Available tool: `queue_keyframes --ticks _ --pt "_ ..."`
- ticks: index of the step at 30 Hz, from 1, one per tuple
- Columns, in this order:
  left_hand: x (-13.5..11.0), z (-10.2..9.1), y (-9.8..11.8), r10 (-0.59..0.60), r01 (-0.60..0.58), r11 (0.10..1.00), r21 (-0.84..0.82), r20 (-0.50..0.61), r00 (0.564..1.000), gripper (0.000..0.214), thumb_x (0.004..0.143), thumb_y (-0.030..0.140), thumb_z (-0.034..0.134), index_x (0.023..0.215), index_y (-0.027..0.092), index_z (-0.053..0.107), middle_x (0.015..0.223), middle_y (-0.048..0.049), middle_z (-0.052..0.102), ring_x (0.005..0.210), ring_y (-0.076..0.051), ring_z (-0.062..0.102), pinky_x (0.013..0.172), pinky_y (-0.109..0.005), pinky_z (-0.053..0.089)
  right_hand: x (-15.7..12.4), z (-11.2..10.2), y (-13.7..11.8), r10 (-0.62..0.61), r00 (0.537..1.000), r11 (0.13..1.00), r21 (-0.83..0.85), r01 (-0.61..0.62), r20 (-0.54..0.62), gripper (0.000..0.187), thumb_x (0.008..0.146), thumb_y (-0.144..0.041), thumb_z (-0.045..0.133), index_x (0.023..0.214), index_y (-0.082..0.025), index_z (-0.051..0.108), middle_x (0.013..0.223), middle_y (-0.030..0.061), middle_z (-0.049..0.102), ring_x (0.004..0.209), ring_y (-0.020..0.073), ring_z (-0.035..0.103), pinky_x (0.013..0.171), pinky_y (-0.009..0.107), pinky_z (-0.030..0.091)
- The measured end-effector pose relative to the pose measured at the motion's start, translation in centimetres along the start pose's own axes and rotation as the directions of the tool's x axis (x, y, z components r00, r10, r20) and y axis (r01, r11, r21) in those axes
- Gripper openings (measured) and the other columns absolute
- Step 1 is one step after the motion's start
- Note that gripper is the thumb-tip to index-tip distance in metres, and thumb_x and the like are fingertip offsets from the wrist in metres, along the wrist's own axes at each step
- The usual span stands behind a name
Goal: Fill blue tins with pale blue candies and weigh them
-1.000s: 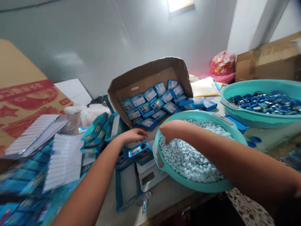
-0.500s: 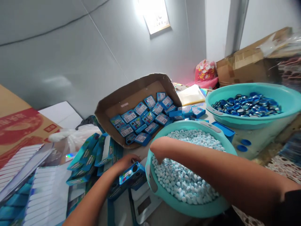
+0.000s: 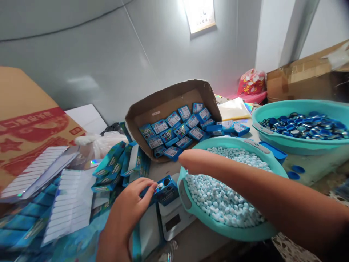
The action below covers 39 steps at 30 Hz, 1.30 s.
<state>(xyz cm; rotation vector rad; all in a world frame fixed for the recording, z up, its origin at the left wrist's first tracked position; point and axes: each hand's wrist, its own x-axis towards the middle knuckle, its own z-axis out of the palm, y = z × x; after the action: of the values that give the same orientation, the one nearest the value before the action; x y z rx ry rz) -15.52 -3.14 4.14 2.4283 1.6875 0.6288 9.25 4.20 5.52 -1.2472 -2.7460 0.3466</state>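
A small blue candy box (image 3: pixel 167 191) with a dark round spot on top is pinched at its left end by my left hand (image 3: pixel 137 196). Something small and whitish shows by the fingertips, too small to name. The box is above or against a white digital scale (image 3: pixel 177 223); I cannot tell whether they touch. My right hand (image 3: pixel 189 160) bends down at the wrist over the left rim of a turquoise basin (image 3: pixel 229 231). Its fingers are hidden behind the wrist. Pale blue and white candies (image 3: pixel 226 203) fill this basin.
Behind, a tilted cardboard box (image 3: pixel 169 100) holds several blue boxes. A second turquoise basin (image 3: pixel 297 147) of blue-rimmed round lids stands right, with blue caps (image 3: pixel 297 169) nearby. Open blue cartons (image 3: pixel 109 171) and white strip sheets (image 3: pixel 69 203) lie left.
The view has shifted, moving the scene rightward. My left hand has come up over the blue box, its fingers now visible at the box's end. My right hand stays bent over the candies.
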Motion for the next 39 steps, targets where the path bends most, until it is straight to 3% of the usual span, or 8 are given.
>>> queue_keyframes --ticks 4,10,16,18,21,25,30,39 --pt "-0.3 2.2 -1.0 -0.031 0.032 0.999 -0.033 0.026 0.999 0.032 0.093 0.052 0.052 0.091 0.030 0.075 0.108 -0.0020 0.072 0.099 -0.024 0.067 0.083 -0.034 0.055 -0.2 -1.0 -1.2 -0.108 0.993 0.991 -0.086 0.103 -0.052 0.012 0.084 -0.009 0.063 0.087 -0.009 0.075 0.091 0.0139 0.072 0.089 0.0243 0.066 0.079 0.030 0.046" --pt "-1.1 4.3 -1.9 0.077 -0.100 0.977 -0.188 -0.127 0.989 0.026 0.098 0.041 0.051 0.101 0.026 0.071 0.111 -0.0035 0.068 0.105 -0.020 0.063 0.092 -0.034 0.050 0.6 1.5 -3.0 -0.243 0.949 0.956 0.116 0.269 -0.200 0.014 0.088 -0.009 0.062 0.094 -0.012 0.074 0.094 0.0090 0.070 0.089 0.0184 0.062 0.078 0.025 0.043" --pt "-1.4 5.3 -1.6 0.144 -0.184 0.974 -0.135 -0.258 0.955 0.017 0.098 0.031 0.054 0.106 0.024 0.068 0.111 -0.0034 0.067 0.105 -0.019 0.062 0.093 -0.033 0.049 0.3 2.1 -3.4 -0.164 0.967 0.973 0.127 0.191 -0.195 0.024 0.088 -0.007 0.064 0.111 -0.012 0.070 0.107 0.0114 0.066 0.097 0.0199 0.062 0.084 0.027 0.045" --pt "-1.3 5.5 -1.3 0.165 -0.214 0.969 -0.121 -0.329 0.930 0.013 0.096 0.027 0.057 0.103 0.022 0.067 0.110 -0.0041 0.067 0.105 -0.018 0.062 0.093 -0.033 0.049 -0.3 1.3 -2.6 -0.103 0.981 0.993 0.033 0.110 -0.161 0.022 0.090 -0.012 0.063 0.110 -0.012 0.070 0.109 0.0126 0.066 0.096 0.0223 0.064 0.082 0.029 0.047" --pt "-1.2 5.7 -1.0 0.229 -0.278 0.958 -0.075 -0.386 0.894 0.009 0.095 0.024 0.059 0.093 0.020 0.066 0.112 -0.0053 0.068 0.107 -0.019 0.062 0.095 -0.035 0.049 -1.0 0.1 -0.8 0.061 0.997 0.979 -0.196 -0.051 0.045 0.022 0.088 -0.016 0.062 0.108 -0.011 0.071 0.108 0.0150 0.068 0.096 0.0274 0.066 0.076 0.032 0.048" --pt "-1.2 6.0 -1.2 0.295 -0.329 0.944 -0.030 -0.366 0.883 0.011 0.095 0.022 0.057 0.098 0.021 0.068 0.117 -0.0058 0.068 0.112 -0.021 0.061 0.098 -0.039 0.049 -1.1 0.1 0.5 0.182 0.936 0.952 -0.293 -0.091 0.301 0.033 0.080 -0.025 0.073 0.109 -0.011 0.073 0.099 0.0132 0.072 0.089 0.0279 0.068 0.068 0.029 0.048" --pt "-1.1 6.3 -1.2 0.357 -0.366 0.930 0.030 -0.300 0.885 0.019 0.095 0.026 0.059 0.111 0.020 0.067 0.121 -0.0087 0.066 0.114 -0.025 0.061 0.096 -0.043 0.049 -0.6 0.5 -0.4 0.180 0.921 0.949 -0.308 -0.070 0.345 0.031 0.081 -0.023 0.072 0.108 -0.009 0.074 0.105 0.0156 0.071 0.090 0.0270 0.068 0.067 0.027 0.047" --pt "-1.4 5.7 -1.3 0.340 -0.326 0.939 0.105 -0.414 0.844 0.019 0.095 0.024 0.058 0.112 0.019 0.065 0.113 -0.0076 0.068 0.108 -0.023 0.062 0.093 -0.039 0.049 -1.2 0.3 -1.3 0.156 0.947 0.960 -0.267 -0.079 0.280 0.016 0.073 -0.005 0.069 0.087 -0.008 0.076 0.080 0.0129 0.070 0.069 0.0219 0.064 0.058 0.027 0.040"
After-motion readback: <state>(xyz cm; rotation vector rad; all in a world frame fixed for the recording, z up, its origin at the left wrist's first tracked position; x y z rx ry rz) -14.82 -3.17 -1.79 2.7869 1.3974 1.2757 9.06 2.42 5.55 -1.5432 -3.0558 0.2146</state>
